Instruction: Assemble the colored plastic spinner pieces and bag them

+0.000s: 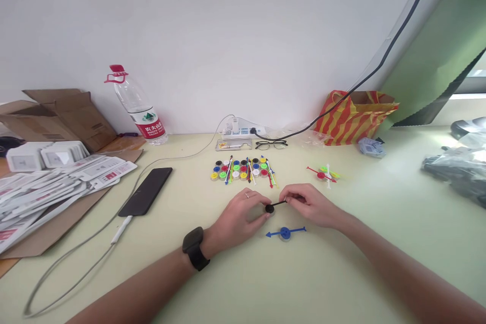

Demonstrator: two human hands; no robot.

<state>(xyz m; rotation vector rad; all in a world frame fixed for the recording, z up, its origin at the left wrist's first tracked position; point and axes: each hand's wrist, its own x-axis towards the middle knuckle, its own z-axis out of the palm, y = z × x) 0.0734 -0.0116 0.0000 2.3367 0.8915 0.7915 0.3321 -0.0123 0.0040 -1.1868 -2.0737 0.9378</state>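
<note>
My left hand (243,216), with a ring and a black watch, pinches a small black disc (269,208) on the table between thumb and forefinger. A thin black arrow (280,203) reaches from the disc to my right hand (309,205), whose fingertips are closed on its far end. Whether the arrow is fixed to the disc I cannot tell. Just below my hands lies a blue disc (285,234) with a blue arrow (298,230) across its top. Farther back sit rows of coloured discs (236,168) with several loose arrows (249,169) lying over them.
Red, white and yellow-green arrow pieces (322,175) lie at the right. Behind are glasses (271,145), a power strip (243,131) and a striped bag (353,119). To the left are a phone (147,192) on its cable, a bottle (142,111), stacked white tags (56,187) and a cardboard box (61,119).
</note>
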